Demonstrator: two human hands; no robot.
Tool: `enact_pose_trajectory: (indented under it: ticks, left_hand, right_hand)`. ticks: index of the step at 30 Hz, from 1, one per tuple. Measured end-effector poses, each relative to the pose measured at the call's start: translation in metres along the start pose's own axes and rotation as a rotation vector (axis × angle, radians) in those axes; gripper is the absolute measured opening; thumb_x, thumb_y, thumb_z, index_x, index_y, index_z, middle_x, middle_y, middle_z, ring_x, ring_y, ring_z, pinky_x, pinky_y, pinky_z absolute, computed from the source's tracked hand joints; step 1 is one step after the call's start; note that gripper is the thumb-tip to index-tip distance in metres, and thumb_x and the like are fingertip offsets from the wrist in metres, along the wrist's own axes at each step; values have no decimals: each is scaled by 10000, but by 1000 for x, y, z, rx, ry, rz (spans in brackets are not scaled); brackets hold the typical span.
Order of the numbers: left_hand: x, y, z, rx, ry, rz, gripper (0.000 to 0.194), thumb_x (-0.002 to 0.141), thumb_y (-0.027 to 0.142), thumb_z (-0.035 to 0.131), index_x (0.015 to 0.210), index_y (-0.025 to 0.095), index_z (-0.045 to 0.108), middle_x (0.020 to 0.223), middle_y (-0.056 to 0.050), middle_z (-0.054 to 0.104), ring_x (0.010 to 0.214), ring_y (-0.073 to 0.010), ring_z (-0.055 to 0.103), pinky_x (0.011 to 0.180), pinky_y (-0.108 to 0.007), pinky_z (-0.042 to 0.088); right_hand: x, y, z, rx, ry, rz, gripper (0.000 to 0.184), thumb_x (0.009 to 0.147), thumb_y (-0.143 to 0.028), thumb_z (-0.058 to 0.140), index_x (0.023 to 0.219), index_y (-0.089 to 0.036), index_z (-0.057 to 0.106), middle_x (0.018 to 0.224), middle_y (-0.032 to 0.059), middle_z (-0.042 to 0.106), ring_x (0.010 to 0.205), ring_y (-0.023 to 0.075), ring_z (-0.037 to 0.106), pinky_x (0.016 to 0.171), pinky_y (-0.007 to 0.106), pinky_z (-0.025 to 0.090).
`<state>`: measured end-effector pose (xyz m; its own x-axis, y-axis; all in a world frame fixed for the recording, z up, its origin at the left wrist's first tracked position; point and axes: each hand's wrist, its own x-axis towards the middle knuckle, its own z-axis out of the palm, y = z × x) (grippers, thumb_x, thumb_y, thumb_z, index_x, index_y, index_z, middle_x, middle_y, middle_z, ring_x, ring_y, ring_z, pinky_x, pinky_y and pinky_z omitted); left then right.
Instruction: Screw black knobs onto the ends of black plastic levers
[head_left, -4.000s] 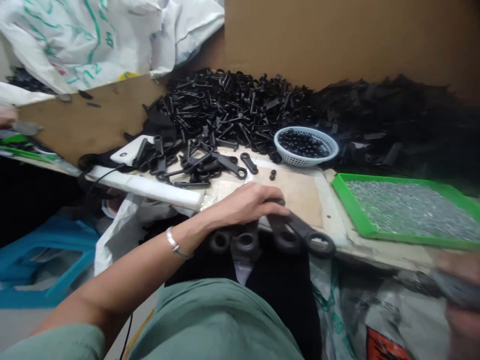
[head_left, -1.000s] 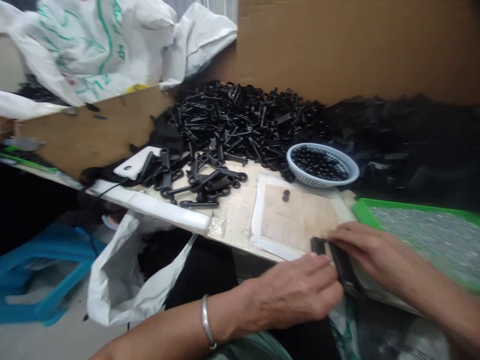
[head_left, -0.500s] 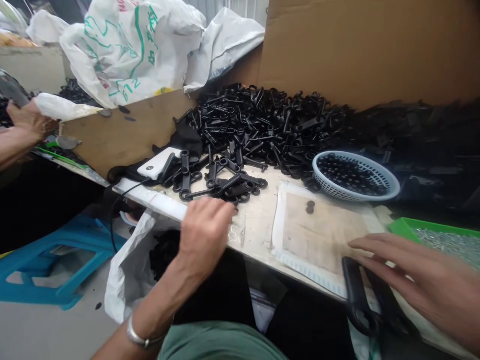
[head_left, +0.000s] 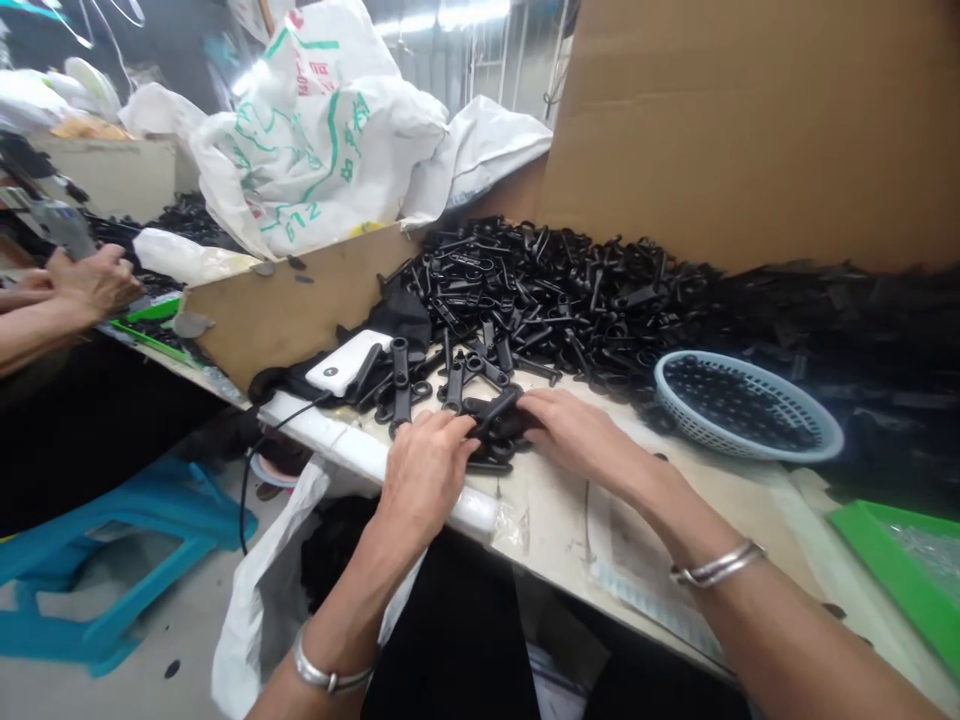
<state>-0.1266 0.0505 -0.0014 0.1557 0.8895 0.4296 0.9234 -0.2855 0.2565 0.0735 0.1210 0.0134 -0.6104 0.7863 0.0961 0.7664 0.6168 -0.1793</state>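
My left hand (head_left: 426, 472) is at the near edge of a small cluster of black plastic parts (head_left: 401, 375), long bars with ring-shaped ends. Its fingers are bent down over the cluster and the thumb closes against a part there; the fingertips are partly hidden. My right hand (head_left: 574, 435) comes in from the other side, its fingertips closed on a black bar (head_left: 495, 408) in the same cluster. Behind both hands rises a large heap of similar black parts (head_left: 555, 290). A flat board (head_left: 720, 520) lies under my right forearm.
A light-blue basket (head_left: 682, 425) of small black pieces and a green tray (head_left: 892, 570) of metal pins stand right. A white phone-like device (head_left: 345, 365) with a cable lies left. A blue stool (head_left: 142, 520) and an open white sack (head_left: 255, 600) are below. Another person's hands (head_left: 94, 285) work far left.
My right hand has left the black bars at the board's front edge and moved left to the cluster. My left hand has shifted slightly right, onto the cluster. The view has turned left.
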Motion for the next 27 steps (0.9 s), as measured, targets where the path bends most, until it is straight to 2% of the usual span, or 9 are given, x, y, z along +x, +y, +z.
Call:
enact_pose_trajectory:
  ticks: [7,11,14,18,23,25,27]
  left_hand:
    - [-11,-6,10,-162,152,-6,112,891,142,605,966,179,679,1056,-66,710,947,-211,680,871,-330,520]
    - [-16,2,14,-219,248,19,127,881,141,615,984,146,689,1101,-102,708,999,-224,689,905,-322,532]
    - [-20,10,15,-239,312,35,127,873,135,617,972,130,697,1101,-118,707,1019,-226,689,928,-317,532]
    - [-27,18,9,-269,372,60,115,878,144,606,953,130,693,1101,-115,702,1004,-209,691,932,-302,533]
    - [-39,31,0,-343,381,59,132,893,162,596,999,132,670,1116,-107,693,1039,-203,673,946,-300,522]
    - [-47,45,-2,-425,341,-12,147,892,172,601,1026,147,655,1062,-83,708,971,-186,690,895,-281,538]
    - [-58,65,-2,-623,212,-168,139,894,199,603,1023,174,646,942,-39,724,822,-154,703,793,-248,555]
  right_hand:
    - [-25,3,-5,-51,15,19,219,922,-178,482,1044,-228,656,1066,66,634,1036,224,567,791,333,468]
    - [-40,7,-9,-44,20,16,165,918,-230,534,1043,-240,642,1176,48,610,1067,213,552,848,334,467]
    - [-39,5,-6,-32,32,18,209,915,-237,538,1117,-253,590,1239,44,592,1097,207,541,852,325,463]
    - [-30,-1,3,-41,20,55,236,890,-161,510,1099,-261,555,1118,39,638,1018,197,575,751,293,444]
    - [-35,-2,-3,-116,14,167,270,889,-144,444,1114,-244,555,1013,72,660,888,204,604,655,280,380]
    - [-52,-1,-11,-141,16,213,297,893,-164,434,1159,-235,543,986,88,667,839,210,611,640,287,363]
    - [-80,2,-19,-155,11,233,318,878,-184,464,1183,-228,542,955,93,675,814,216,615,633,293,355]
